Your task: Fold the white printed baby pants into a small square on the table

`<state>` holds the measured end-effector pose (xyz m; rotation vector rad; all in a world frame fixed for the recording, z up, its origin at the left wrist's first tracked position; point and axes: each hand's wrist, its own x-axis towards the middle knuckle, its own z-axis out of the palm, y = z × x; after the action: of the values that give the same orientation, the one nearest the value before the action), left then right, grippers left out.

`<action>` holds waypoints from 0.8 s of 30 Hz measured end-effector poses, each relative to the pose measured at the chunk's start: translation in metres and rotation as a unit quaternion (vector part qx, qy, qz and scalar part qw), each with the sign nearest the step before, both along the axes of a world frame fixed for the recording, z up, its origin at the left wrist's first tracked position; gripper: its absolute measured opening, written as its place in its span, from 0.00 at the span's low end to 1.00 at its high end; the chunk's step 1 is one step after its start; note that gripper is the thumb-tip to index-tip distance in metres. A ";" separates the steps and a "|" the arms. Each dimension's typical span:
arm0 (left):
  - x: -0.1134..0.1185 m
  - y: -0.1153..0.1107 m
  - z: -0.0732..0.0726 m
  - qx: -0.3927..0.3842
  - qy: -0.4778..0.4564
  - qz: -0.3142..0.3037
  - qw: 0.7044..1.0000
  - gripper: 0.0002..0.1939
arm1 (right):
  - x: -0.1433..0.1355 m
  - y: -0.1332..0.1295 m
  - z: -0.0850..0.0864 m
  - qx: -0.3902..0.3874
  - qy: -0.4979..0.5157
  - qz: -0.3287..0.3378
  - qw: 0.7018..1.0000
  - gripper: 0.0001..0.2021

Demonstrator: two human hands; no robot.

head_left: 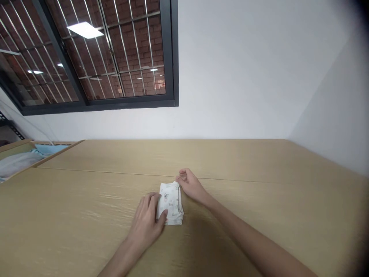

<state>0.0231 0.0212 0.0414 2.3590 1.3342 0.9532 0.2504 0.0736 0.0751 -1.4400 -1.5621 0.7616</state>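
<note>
Lower centre of the frame: folded white cloth (172, 201) on table (259, 215) | your left hand (147, 215) rests at its left edge, thumb spread, not pinching | your right hand (192, 186) half-curled at its top-right corner, grip unclear | press lightly so layers don't slip

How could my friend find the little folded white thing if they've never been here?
Start at the dark-framed window, then look down to the wide tan tabletop. Near its middle, between the left hand and the right hand, lies the folded white bundle. Unlike the loose blue and white material at far left, it is a compact rectangle with small dark drawings.
</note>
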 end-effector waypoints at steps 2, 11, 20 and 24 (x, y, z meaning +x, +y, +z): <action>0.001 -0.004 0.005 0.026 0.010 -0.045 0.999 0.18 | -0.001 -0.006 0.009 0.052 -0.055 0.033 0.997 0.19; 0.017 -0.033 0.014 -0.006 0.159 -0.186 0.970 0.20 | -0.036 -0.058 0.035 0.086 -0.177 0.460 0.866 0.25; 0.021 -0.038 0.013 -0.026 0.173 -0.195 0.965 0.21 | -0.022 -0.039 0.005 0.072 -0.242 0.359 0.898 0.22; 0.019 -0.036 0.015 -0.017 0.183 -0.212 0.960 0.30 | -0.007 -0.019 -0.008 0.126 -0.303 0.326 0.887 0.24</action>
<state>0.0416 -0.0147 0.0563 2.7250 0.8710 0.3795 0.2434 0.0549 0.0674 -0.9874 -2.5978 0.4460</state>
